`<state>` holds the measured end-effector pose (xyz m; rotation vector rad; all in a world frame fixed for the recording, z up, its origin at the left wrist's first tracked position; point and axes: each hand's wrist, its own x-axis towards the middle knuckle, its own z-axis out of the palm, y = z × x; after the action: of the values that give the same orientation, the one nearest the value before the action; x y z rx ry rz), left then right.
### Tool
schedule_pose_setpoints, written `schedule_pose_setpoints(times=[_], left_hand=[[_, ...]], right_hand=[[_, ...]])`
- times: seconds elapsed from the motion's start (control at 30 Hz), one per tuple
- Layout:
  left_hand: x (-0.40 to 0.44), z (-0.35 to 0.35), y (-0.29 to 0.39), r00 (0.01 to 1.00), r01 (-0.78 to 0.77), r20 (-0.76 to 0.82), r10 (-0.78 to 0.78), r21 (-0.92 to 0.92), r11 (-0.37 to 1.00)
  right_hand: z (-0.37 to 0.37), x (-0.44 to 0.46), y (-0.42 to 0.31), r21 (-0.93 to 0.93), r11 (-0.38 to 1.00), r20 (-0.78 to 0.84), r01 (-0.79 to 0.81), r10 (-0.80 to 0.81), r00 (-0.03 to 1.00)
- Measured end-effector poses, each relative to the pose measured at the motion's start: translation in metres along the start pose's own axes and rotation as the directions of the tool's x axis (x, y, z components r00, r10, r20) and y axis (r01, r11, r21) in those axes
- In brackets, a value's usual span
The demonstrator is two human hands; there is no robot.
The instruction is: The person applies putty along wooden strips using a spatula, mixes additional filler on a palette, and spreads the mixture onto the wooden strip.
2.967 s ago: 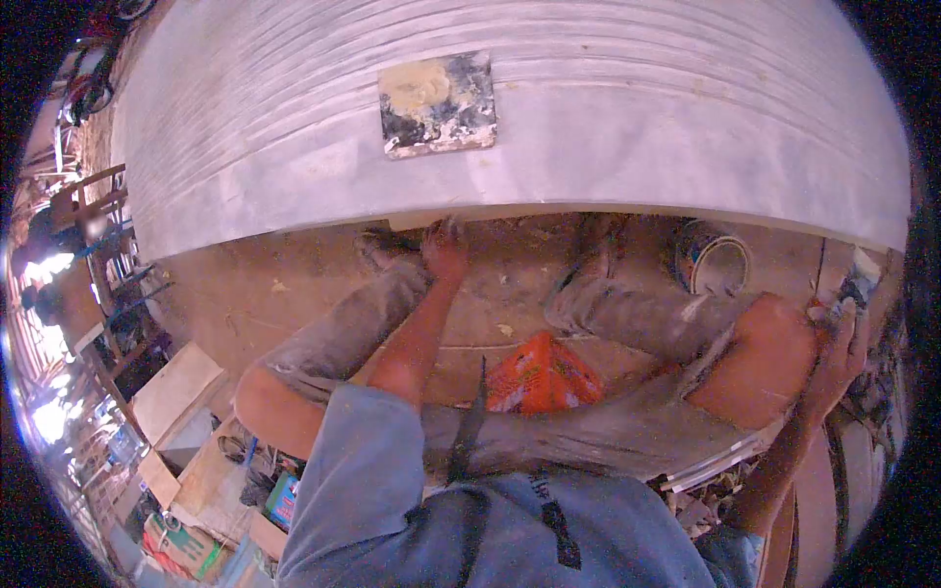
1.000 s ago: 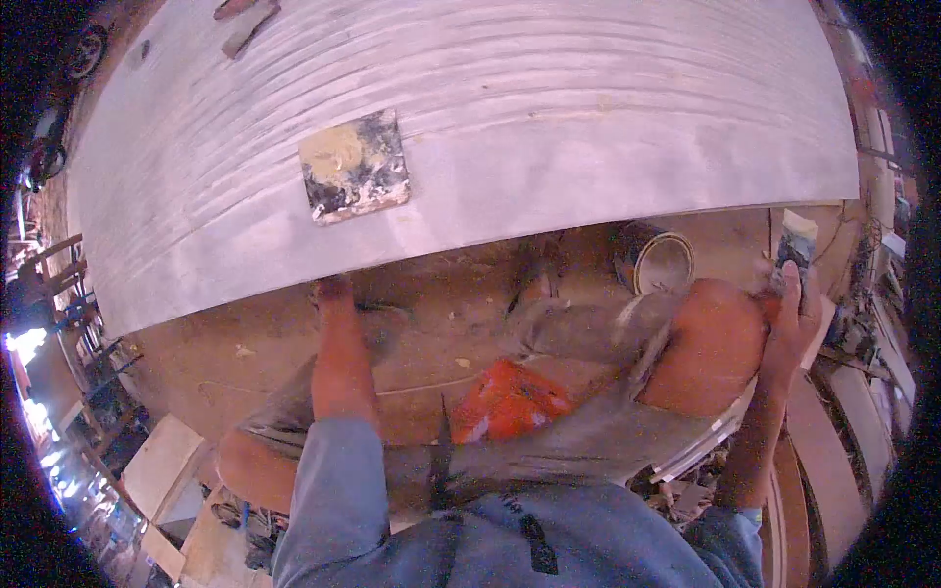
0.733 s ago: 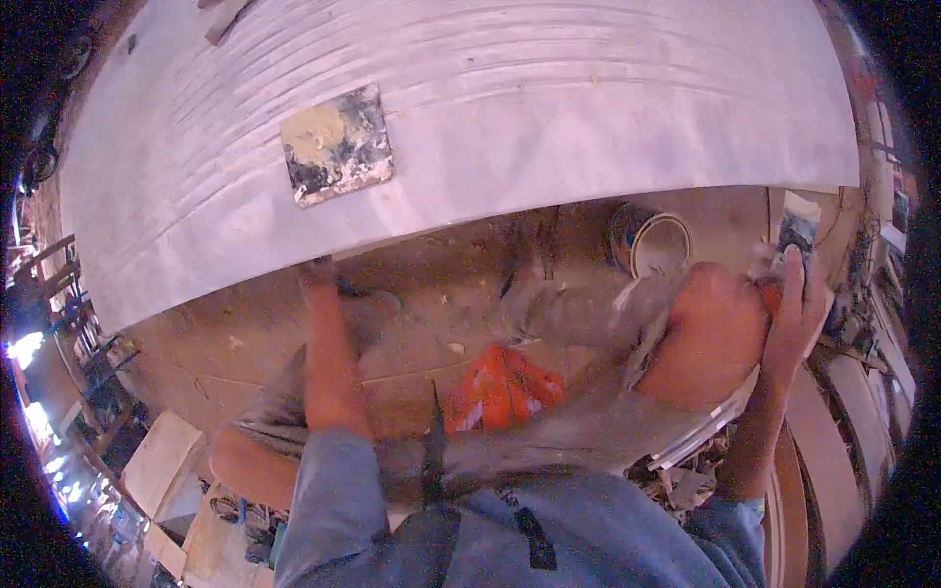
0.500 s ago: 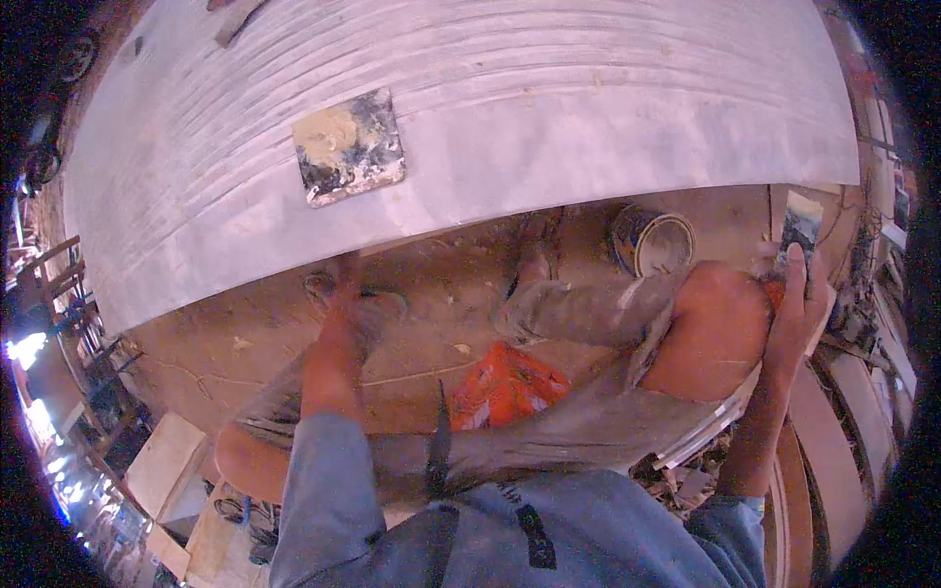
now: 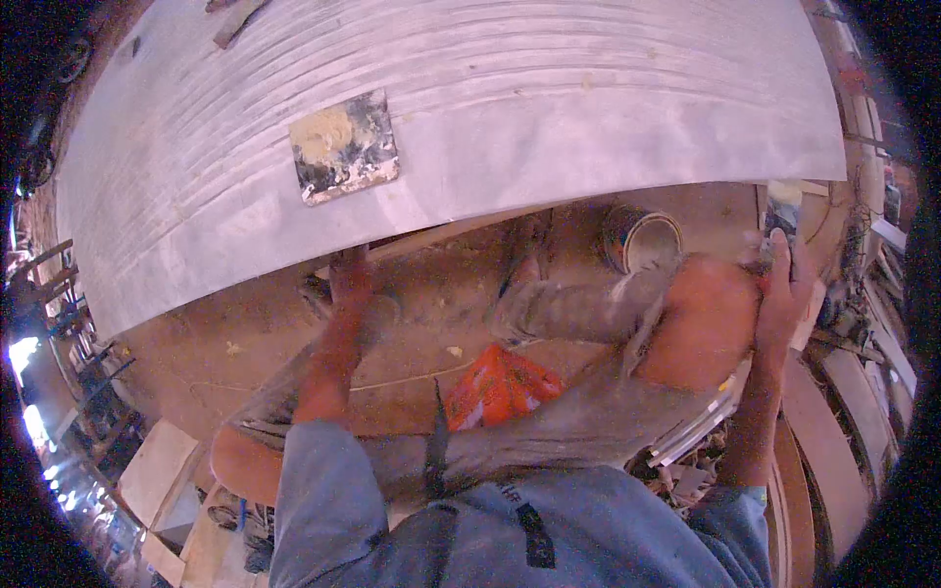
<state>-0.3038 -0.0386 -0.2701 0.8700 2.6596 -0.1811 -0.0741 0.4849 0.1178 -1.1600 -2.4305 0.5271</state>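
Note:
In the head view, my right hand [image 5: 781, 289] is closed around a flat putty spreader [image 5: 783, 208], its face smeared dark and pale, held beside the right end of the large whitish panel [image 5: 588, 137]. My left hand [image 5: 350, 274] is at the near edge of that panel, and its fingers are hidden beneath the edge. On the panel lies a square mixing board [image 5: 345, 147] with beige putty [image 5: 325, 135] and black smears. Neither hand touches the mixing board.
A tin can [image 5: 652, 242] lies tipped on the dusty floor by my knee. An orange plastic bag [image 5: 500, 387] sits between my legs. Wood strips [image 5: 833, 441] lie at right, boards [image 5: 162, 470] at lower left. A wood piece [image 5: 235, 22] rests on the panel's far side.
The view has shifted slightly, so the panel and can appear a little further left. My right hand has moved slightly with the spreader and is blurred. My left hand stays at the panel edge.

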Motion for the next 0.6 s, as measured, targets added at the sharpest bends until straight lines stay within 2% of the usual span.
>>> schedule_pose_setpoints(times=[0.03, 0.1, 0.13, 0.2, 0.23, 0.3, 0.33, 0.37, 0.4, 0.43, 0.5, 0.57, 0.6], left_hand=[[-0.005, 0.003, -0.005, 0.999, -0.038, -0.018, 0.038, 0.004, 0.999], [-0.011, 0.014, -0.014, 0.996, -0.077, -0.042, 0.077, 0.004, 0.997], [-0.014, 0.012, -0.015, 0.998, -0.048, 0.027, 0.048, 0.009, 0.999], [-0.018, 0.009, -0.011, 0.996, -0.028, 0.089, 0.026, 0.014, 1.000], [-0.022, -0.014, -0.003, 0.991, -0.011, 0.131, 0.011, -0.003, 1.000], [-0.029, -0.031, -0.001, 0.987, 0.002, 0.163, 0.001, -0.013, 1.000], [-0.035, -0.043, -0.006, 0.986, 0.023, 0.169, 0.000, -0.135, 0.991], [-0.037, -0.050, -0.010, 0.984, 0.045, 0.175, 0.000, -0.255, 0.966], [-0.035, -0.057, -0.012, 0.986, 0.040, 0.169, 0.003, -0.249, 0.968], [-0.033, -0.062, -0.015, 0.985, 0.024, 0.170, 0.020, -0.251, 0.968], [-0.025, -0.072, -0.019, 0.981, -0.031, 0.178, 0.072, -0.226, 0.974], [-0.019, -0.059, -0.030, 0.971, -0.126, 0.187, 0.152, -0.142, 0.982], [-0.012, -0.055, -0.036, 0.975, -0.107, 0.180, 0.131, -0.139, 0.985]], right_hand=[[0.000, -0.002, 0.007, -0.003, 1.000, -0.001, 0.002, -0.002, 1.000], [-0.001, -0.002, 0.021, 0.060, 0.990, 0.024, -0.128, 0.127, 0.992], [-0.003, 0.000, 0.022, 0.081, 0.982, 0.030, -0.170, 0.168, 0.985], [-0.008, -0.002, 0.017, -0.036, 0.995, 0.058, -0.093, 0.094, 0.994], [-0.010, -0.004, 0.013, -0.075, 0.995, 0.065, -0.066, 0.071, 0.995], [-0.012, -0.007, 0.001, 0.243, 0.905, 0.204, -0.349, 0.305, 0.930], [-0.017, -0.009, 0.006, 0.248, 0.903, 0.196, -0.351, 0.308, 0.931], [-0.016, -0.010, 0.012, 0.151, 0.972, 0.105, -0.180, 0.165, 0.981], [-0.016, -0.013, 0.016, 0.036, 0.999, 0.030, -0.009, 0.008, 1.000], [-0.018, -0.015, 0.013, 0.042, 0.999, 0.023, -0.015, 0.014, 1.000], [-0.023, -0.019, 0.002, 0.302, 0.929, 0.115, -0.213, 0.186, 0.976], [-0.026, -0.020, 0.011, 0.270, 0.943, 0.100, -0.194, 0.173, 0.980], [-0.026, -0.020, 0.017, 0.232, 0.957, 0.093, -0.172, 0.154, 0.984]])
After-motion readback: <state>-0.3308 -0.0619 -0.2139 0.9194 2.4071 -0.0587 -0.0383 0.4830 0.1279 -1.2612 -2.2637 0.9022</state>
